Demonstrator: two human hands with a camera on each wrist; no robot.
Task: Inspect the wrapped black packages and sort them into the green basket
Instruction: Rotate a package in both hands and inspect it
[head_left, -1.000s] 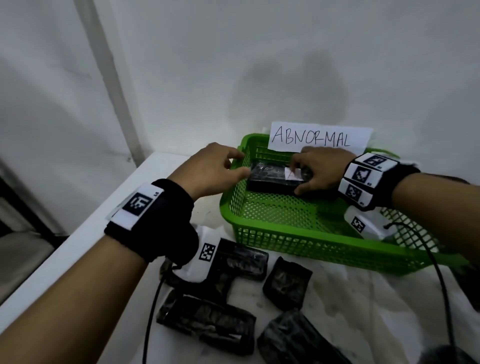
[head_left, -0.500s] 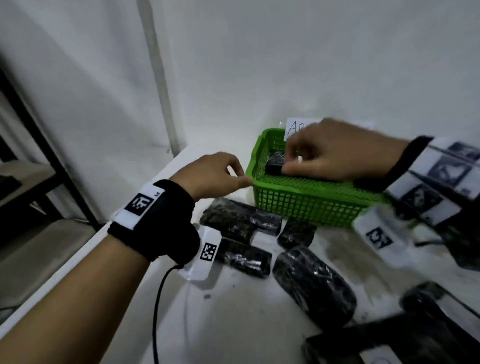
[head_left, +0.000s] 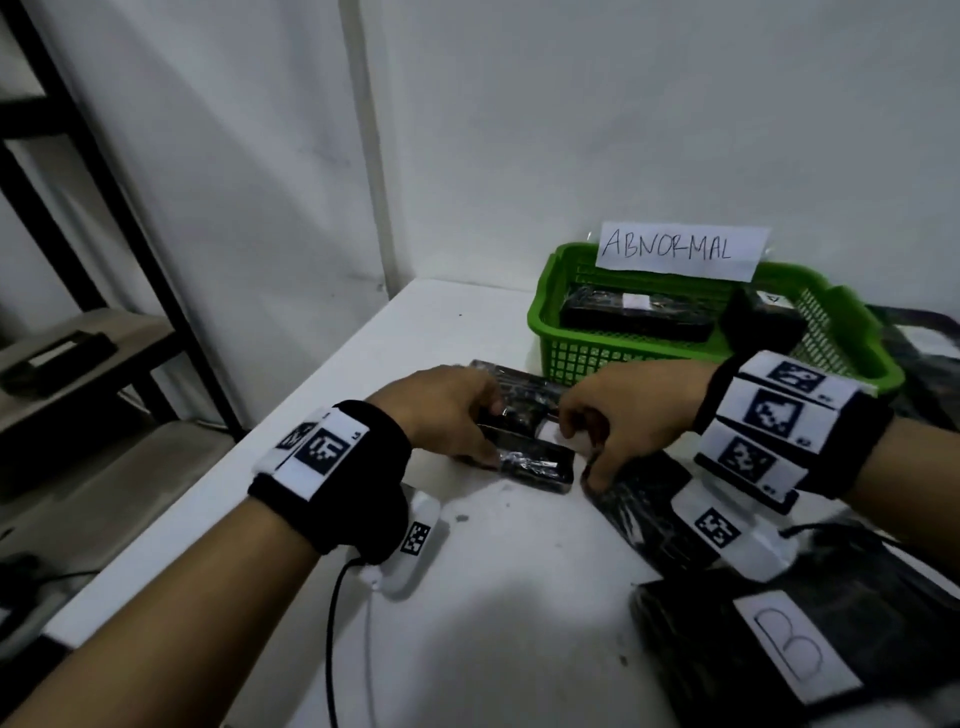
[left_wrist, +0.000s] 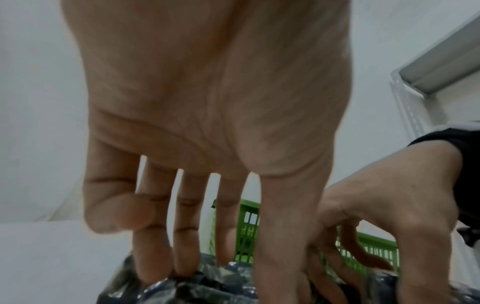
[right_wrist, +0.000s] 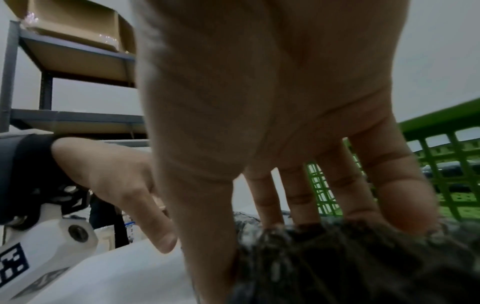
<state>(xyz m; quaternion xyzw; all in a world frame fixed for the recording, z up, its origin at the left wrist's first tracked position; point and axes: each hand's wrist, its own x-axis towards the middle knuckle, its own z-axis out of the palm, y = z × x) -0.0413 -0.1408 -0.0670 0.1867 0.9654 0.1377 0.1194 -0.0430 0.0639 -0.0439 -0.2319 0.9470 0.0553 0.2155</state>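
A small black wrapped package (head_left: 530, 462) lies on the white table (head_left: 509, 597) in front of the green basket (head_left: 571, 358). My left hand (head_left: 485, 436) grips its left end, fingers over the far side and thumb on the near side. My right hand (head_left: 582, 447) pinches its right end. In the left wrist view my fingertips (left_wrist: 161, 271) touch the crinkled wrap of the package (left_wrist: 197, 288). In the right wrist view my fingers (right_wrist: 350, 205) press on the package (right_wrist: 350, 257). The basket holds two black packages (head_left: 634, 317) (head_left: 763, 317) under a paper label reading ABNORMAL (head_left: 680, 252).
More black packages lie on the table: one behind my hands (head_left: 524, 382), one under my right wrist (head_left: 639, 514), and a big one with a white label (head_left: 779, 654) at the front right. A dark shelf rack (head_left: 104, 218) stands beyond the table's left edge.
My right hand left the package it held inside the basket. Both hands have come down to the table in front of the basket and now hold another black package.
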